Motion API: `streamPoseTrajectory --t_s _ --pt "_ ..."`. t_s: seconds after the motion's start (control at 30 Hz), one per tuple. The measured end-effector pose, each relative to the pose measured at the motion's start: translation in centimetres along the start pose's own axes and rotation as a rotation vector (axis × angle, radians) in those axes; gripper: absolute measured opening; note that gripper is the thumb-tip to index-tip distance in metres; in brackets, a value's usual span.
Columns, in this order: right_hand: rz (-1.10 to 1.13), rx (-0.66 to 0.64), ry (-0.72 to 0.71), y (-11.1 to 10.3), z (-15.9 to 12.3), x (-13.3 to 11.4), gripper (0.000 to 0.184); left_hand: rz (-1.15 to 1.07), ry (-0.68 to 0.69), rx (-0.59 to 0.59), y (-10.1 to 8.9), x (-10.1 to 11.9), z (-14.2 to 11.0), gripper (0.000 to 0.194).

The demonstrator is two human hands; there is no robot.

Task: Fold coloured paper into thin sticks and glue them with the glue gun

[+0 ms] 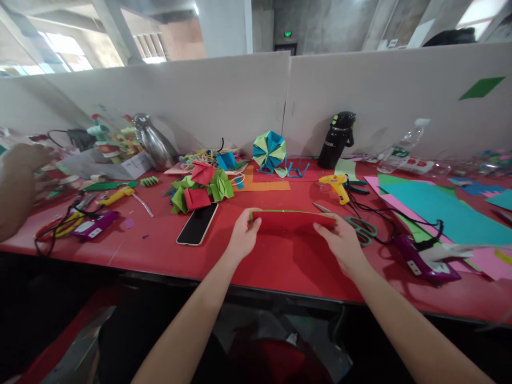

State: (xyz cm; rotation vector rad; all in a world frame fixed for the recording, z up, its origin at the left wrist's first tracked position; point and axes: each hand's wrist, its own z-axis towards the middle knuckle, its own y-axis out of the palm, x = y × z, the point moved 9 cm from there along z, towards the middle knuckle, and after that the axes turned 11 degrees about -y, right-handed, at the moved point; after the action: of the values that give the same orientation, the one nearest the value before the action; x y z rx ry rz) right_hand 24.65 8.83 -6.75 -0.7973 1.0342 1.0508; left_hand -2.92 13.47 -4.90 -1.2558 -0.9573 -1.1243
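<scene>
A strip of red paper (286,221) with a thin green layer along its upper edge is held level above the red table. My left hand (245,234) pinches its left end between thumb and fingers. At the other end, my right hand (340,240) grips the paper the same way. Green-handled scissors (362,230) lie just beyond my right hand, partly hidden by it. A phone (197,224) rests on the table to the left of my left hand. Behind it sit folded red and green paper pieces (200,188).
A yellow glue gun (336,186) with black cords lies at right, near a purple power strip (426,261) and coloured paper sheets (444,208). A blue-green paper ball (269,152) and a black bottle (336,140) stand at the back. Another person's arm (18,186) reaches in at left.
</scene>
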Motion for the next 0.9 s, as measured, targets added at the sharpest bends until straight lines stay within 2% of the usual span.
streamPoseTrajectory --t_s 0.2,0.37,0.53,0.67,0.9 --pt "0.039 0.047 -0.006 0.2 -0.2 -1.0 0.036 -0.132 -0.006 -0.018 0.2 0.4 0.0 0.023" --pt "0.167 0.068 -0.009 1.2 -0.1 -0.4 0.037 -0.173 -0.067 -0.023 0.6 -0.4 0.1 0.028" --pt "0.057 0.070 -0.064 1.4 -0.4 -0.8 0.029 -0.123 -0.073 0.030 0.5 0.1 -0.1 0.025" --pt "0.048 0.082 -0.054 1.5 -0.7 -0.6 0.028 -0.130 -0.062 0.048 0.6 0.3 0.0 0.027" --pt "-0.016 0.129 -0.070 0.7 -0.5 -0.6 0.028 -0.134 0.040 0.120 0.6 0.5 0.2 0.032"
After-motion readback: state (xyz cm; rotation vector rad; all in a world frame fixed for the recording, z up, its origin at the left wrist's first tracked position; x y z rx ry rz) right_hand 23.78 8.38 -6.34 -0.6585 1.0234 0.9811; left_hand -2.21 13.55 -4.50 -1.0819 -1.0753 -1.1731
